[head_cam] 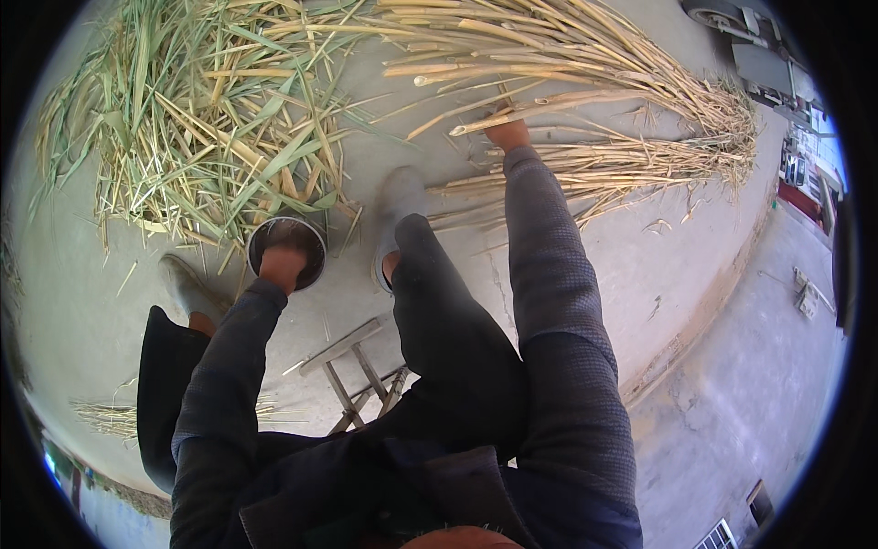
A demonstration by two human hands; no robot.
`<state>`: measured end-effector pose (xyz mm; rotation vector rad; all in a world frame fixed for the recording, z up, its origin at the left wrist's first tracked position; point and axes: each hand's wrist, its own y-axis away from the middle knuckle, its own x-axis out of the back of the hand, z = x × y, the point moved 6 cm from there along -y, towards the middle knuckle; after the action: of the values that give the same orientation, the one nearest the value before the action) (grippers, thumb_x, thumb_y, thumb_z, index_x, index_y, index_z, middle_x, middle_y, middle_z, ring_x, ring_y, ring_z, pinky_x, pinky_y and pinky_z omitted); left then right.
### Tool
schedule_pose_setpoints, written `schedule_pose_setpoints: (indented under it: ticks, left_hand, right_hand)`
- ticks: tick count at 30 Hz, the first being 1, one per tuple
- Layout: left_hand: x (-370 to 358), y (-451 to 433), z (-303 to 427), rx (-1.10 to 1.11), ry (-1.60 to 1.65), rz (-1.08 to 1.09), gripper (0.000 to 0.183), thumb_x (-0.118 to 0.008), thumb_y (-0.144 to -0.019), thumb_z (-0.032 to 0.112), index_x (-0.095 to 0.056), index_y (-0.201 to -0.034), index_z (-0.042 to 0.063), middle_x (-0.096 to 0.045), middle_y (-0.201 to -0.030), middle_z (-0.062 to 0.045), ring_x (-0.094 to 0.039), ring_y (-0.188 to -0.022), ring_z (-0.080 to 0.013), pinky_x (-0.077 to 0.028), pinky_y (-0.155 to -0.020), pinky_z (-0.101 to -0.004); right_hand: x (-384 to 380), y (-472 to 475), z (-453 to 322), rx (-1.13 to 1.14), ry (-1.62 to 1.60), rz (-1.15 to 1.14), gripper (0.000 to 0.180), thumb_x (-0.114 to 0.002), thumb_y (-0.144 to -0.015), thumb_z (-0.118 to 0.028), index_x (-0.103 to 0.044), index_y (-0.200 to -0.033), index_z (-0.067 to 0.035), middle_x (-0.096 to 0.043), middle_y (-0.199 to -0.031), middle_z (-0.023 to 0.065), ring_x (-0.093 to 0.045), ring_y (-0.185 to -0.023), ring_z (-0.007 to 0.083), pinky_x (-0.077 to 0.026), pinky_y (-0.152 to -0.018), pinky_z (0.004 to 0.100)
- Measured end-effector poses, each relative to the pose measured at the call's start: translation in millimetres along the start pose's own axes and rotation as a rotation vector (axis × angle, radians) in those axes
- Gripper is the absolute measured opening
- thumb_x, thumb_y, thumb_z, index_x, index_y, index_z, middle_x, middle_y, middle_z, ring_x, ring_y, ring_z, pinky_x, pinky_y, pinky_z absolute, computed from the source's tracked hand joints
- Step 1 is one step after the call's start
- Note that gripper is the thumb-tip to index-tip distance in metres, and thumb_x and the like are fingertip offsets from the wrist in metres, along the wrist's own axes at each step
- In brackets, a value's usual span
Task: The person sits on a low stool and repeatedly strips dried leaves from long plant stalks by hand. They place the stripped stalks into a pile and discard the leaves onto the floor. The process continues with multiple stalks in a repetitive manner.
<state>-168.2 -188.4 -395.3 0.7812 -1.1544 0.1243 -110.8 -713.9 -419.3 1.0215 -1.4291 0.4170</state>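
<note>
My left hand [280, 266] reaches down into a round dark container with a pale rim [323, 255], between my feet; its fingers are blurred and mostly hidden inside. Out in front to the right, my right hand [506, 129] is at the cut ends of dry reed stalks [569, 103]. A stalk crosses over its fingers, so its grip is unclear. A lower bundle of thinner stalks [617, 158] lies just beside that wrist. Loose green and yellow leaves and stalk pieces [206, 137] are heaped ahead on the left.
A wooden stool or rack [353, 364] stands behind my feet. More thin stalks [110, 418] lie at the lower left. A wheeled vehicle [748, 41] is at the upper right. My shoes [401, 199] rest on the concrete floor, and a raised edge [699, 329] runs along the right.
</note>
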Motion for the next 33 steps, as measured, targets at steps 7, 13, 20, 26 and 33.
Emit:
schedule_pose_setpoints:
  ticks: [7, 13, 20, 26, 33]
  left_hand:
    - [64.3, -5.3, 4.9, -0.119, 0.076, 0.141, 0.013, -0.065, -0.081, 0.02, -0.067, -0.083, 0.007, -0.067, -0.077, -0.014, -0.067, -0.072, -0.0338, -0.051, -0.062, -0.0474]
    - [165.3, 4.8, -2.3, -0.032, 0.127, 0.106, 0.034, -0.069, -0.087, 0.039, -0.065, -0.082, 0.006, -0.067, -0.082, -0.016, -0.066, -0.077, -0.0357, -0.049, -0.069, -0.0477]
    - [392.8, 98.2, 5.7, 0.023, 0.46, 0.87, 0.023, -0.07, -0.092, 0.017, -0.068, -0.107, 0.0, -0.069, -0.099, -0.017, -0.064, -0.092, -0.0357, -0.048, -0.086, -0.0419]
    - [517.1, 187.1, 68.8, -0.117, -0.231, 1.104, 0.034, -0.073, -0.086, 0.027, -0.066, -0.113, 0.007, -0.069, -0.109, -0.007, -0.062, -0.104, -0.0264, -0.045, -0.089, -0.0402]
    - [508.7, 223.5, 29.3, -0.131, -0.401, 0.923, 0.019, -0.07, -0.086, 0.024, -0.064, -0.094, 0.009, -0.065, -0.086, -0.005, -0.06, -0.085, -0.0247, -0.043, -0.077, -0.0393]
  right_hand:
    - [29.2, 84.6, 28.7, -0.427, -0.574, 0.271, 0.025, -0.073, -0.084, -0.026, -0.074, -0.096, -0.004, -0.075, -0.095, 0.0138, -0.072, -0.081, 0.0267, -0.057, -0.076, 0.0404]
    - [78.0, 161.0, 37.3, -0.686, -1.76, 0.301, 0.008, -0.072, -0.088, -0.006, -0.065, -0.086, -0.007, -0.062, -0.072, 0.0003, -0.059, -0.059, 0.0096, -0.052, -0.059, 0.0235]
    - [270.9, 234.6, -117.3, -0.031, -2.223, -0.058, 0.012, -0.071, -0.093, -0.007, -0.061, -0.101, -0.007, -0.064, -0.085, 0.0007, -0.062, -0.073, 0.0095, -0.053, -0.064, 0.0228]
    - [317.9, 315.6, -292.3, 0.07, -2.096, -0.4, 0.017, -0.073, -0.093, -0.012, -0.062, -0.104, -0.007, -0.067, -0.087, 0.0017, -0.064, -0.077, 0.0109, -0.052, -0.066, 0.0248]
    - [297.7, 356.2, -362.2, 0.188, -2.09, -0.623, 0.016, -0.07, -0.096, -0.014, -0.064, -0.108, -0.005, -0.068, -0.089, 0.0026, -0.064, -0.079, 0.0111, -0.051, -0.067, 0.0239]
